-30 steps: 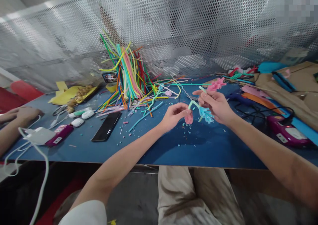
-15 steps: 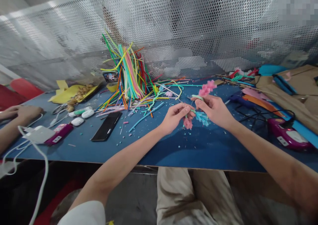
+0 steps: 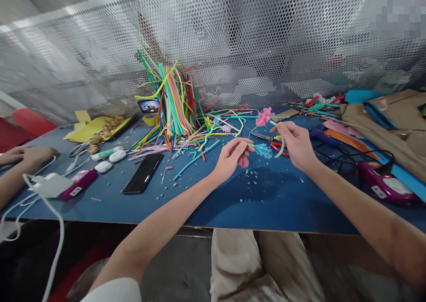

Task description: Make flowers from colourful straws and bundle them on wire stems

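Note:
Between the fingertips of my left hand [image 3: 233, 156] is the green stem of a light blue fuzzy flower [image 3: 263, 151]. A darker pink fuzzy piece [image 3: 243, 160] hangs under those fingers. My right hand [image 3: 295, 143] pinches a pale green stem [image 3: 282, 147] that bends downward, with a pink fuzzy flower [image 3: 265, 117] at its upper left end. The two hands are apart. On the blue table between and behind them lie pliers [image 3: 275, 145] with red and yellow handles, partly hidden by the green stem.
A bundle of coloured pipe cleaners [image 3: 175, 102] stands at the back left, near a black phone [image 3: 143, 173]. Further left are a purple power strip [image 3: 79, 183], cables and another person's hands [image 3: 38, 153]. On the right sit a second purple power strip [image 3: 386, 180] and brown paper [image 3: 406, 111].
My right hand has moved right, away from my left hand. The pink flower has shifted left and its green stem now hangs bent. The pliers have come into view between the hands.

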### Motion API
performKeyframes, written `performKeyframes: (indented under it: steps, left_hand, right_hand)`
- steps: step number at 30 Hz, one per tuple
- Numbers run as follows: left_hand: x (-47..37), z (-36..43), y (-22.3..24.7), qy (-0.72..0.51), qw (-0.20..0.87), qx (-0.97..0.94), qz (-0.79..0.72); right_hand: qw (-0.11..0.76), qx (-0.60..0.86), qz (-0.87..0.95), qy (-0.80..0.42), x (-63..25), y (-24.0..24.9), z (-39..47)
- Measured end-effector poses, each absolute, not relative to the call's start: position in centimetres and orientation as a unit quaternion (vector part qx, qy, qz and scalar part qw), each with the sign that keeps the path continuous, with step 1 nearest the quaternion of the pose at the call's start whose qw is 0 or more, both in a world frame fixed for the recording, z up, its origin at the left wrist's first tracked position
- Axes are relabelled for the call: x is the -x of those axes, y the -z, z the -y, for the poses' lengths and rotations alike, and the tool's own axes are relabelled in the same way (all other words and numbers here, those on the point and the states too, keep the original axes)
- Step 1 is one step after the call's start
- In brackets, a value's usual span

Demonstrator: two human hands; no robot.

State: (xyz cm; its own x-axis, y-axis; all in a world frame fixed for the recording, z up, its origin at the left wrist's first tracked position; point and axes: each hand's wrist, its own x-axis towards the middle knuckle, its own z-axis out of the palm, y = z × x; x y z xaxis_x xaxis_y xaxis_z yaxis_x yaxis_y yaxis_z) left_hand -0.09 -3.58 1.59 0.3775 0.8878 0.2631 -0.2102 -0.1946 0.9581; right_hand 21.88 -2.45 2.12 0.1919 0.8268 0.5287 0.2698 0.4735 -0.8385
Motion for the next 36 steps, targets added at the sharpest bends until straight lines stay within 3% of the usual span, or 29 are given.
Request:
performKeyframes:
  steps: [11,15,19,24,31,36]
  left_hand:
    - [0.1,3.0,-1.6,-0.541,0.48,-0.623,-0.298]
    - [0.7,2.8,-1.5,-0.536,0.431,-0.656,-0.312]
    - [1.9,2.3,-1.7,-0.453,0.236,-0.817,-0.267]
    - [3.2,0.8,-2.1,-0.361,0.034,-0.909,-0.204]
    - [4.5,-1.0,-1.9,-0.346,-0.006,-0.904,-0.252]
    - [4.2,-0.8,-2.1,-0.335,-0.011,-0.901,-0.275]
  right_hand:
    - [0.682,0.466,0.561,-0.052,-23.6,-2.8,3.1]
    - [0.716,0.422,0.544,-0.116,-23.9,-2.5,1.8]
    - [0.721,0.377,0.527,-0.245,-23.4,-1.8,1.3]
    - [0.596,0.397,0.526,-0.459,-22.5,-1.8,2.3]
    - [0.562,0.362,0.519,-0.533,-21.9,-2.4,3.4]
    - [0.594,0.383,0.535,-0.463,-20.9,-1.5,3.3]
